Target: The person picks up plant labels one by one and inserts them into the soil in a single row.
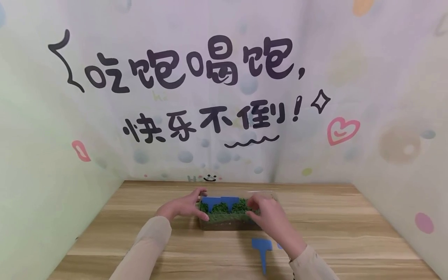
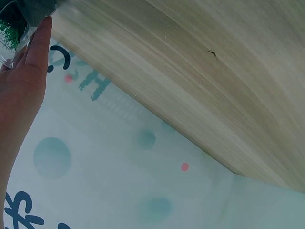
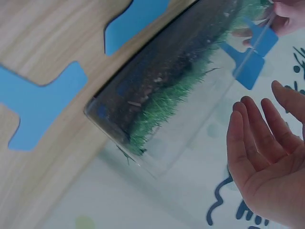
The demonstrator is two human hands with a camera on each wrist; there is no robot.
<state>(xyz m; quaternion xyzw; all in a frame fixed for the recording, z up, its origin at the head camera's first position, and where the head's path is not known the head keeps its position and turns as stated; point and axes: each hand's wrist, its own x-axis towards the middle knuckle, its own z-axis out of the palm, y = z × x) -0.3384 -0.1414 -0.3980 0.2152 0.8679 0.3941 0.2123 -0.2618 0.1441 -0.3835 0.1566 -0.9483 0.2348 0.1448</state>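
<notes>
A clear plastic box [image 1: 227, 225] of dark soil and short green seedlings [image 1: 240, 207] stands on the table. My left hand [image 1: 183, 206] holds its left end, thumb at the front corner and fingers at the back. Two blue T-shaped plant labels stand upright side by side in the greenery, one at the left [image 1: 212, 203] and one just right of it [image 1: 230, 201]. Over the box's right part hovers my right hand [image 1: 267, 214], fingers loosely bent; the right wrist view shows nothing in it. Another blue plant label [image 1: 261, 249] lies on the table before the box.
A further blue label [image 1: 279, 245] lies beside it, mostly hidden by my right wrist in the head view. Wooden tabletop [image 1: 140, 202] surrounds the box. Behind rises a pale wall [image 1: 210, 163] with large dark lettering, with side walls to the left and right.
</notes>
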